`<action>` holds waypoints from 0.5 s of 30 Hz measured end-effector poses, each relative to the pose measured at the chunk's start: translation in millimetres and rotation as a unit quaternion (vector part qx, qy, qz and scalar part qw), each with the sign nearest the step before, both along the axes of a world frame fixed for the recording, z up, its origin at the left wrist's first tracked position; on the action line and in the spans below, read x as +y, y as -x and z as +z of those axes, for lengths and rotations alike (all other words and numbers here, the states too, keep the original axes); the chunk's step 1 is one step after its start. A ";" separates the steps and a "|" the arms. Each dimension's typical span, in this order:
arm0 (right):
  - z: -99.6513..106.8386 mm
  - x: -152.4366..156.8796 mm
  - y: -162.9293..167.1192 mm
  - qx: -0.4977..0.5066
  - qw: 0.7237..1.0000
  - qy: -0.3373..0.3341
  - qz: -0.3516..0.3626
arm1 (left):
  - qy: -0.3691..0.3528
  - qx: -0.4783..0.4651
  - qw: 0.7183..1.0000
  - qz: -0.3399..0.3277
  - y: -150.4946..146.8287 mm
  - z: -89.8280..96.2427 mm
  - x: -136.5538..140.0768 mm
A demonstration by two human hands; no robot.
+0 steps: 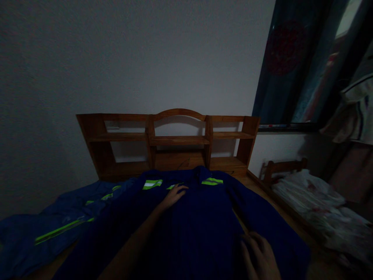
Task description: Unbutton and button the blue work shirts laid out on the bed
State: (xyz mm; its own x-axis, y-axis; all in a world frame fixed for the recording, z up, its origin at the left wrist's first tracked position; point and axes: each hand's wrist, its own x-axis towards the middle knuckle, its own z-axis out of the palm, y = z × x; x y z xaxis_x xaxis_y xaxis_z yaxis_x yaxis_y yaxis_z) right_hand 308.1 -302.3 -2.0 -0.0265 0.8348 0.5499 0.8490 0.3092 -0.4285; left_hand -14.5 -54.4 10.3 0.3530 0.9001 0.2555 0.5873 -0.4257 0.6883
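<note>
A dark blue work jacket (192,221) with lime-and-silver reflective strips lies spread out, its collar toward the wooden headboard and its sleeves out to both sides. My left hand (174,195) rests on the chest of the jacket beside a reflective strip, fingers stretched out and holding nothing. At the jacket's side edge, close to the sleeve on the right, is my right hand (259,254). Its fingers look loosely bent and apart, with no cloth visible in them, though this area is dark.
Another blue garment (67,221) with reflective strips lies crumpled at the left. Behind the jacket stands a wooden headboard (179,140) with shelves against the wall. Whitish plastic-looking bags (314,202) are piled at the right, below a window (285,70). Clothing (361,105) hangs at far right.
</note>
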 end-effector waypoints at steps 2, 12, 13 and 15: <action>-6.1 28.8 -19.9 -0.033 0.999 0.004 0.004 | -0.033 -0.002 0.999 0.024 -2.6 -10.7 3.9; 7.0 153.7 -34.2 -0.064 0.987 0.135 -0.057 | -0.037 0.028 0.986 0.157 -18.3 -17.9 -20.0; 12.6 158.7 -28.7 -0.032 0.990 0.137 -0.030 | -0.032 0.041 0.984 0.169 -22.4 -16.5 -24.9; 25.3 165.5 -15.2 0.068 0.989 0.130 0.012 | -0.036 0.063 0.982 0.177 -28.8 -14.7 -32.3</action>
State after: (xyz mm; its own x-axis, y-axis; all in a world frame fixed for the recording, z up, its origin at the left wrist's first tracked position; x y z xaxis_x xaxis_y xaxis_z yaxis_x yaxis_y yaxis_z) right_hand 323.3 -136.8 23.3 0.0117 0.9483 0.3172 0.7717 0.1932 -0.6059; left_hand 14.3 -86.7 -4.4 0.0544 0.9531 0.2977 0.7859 -0.2248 0.5760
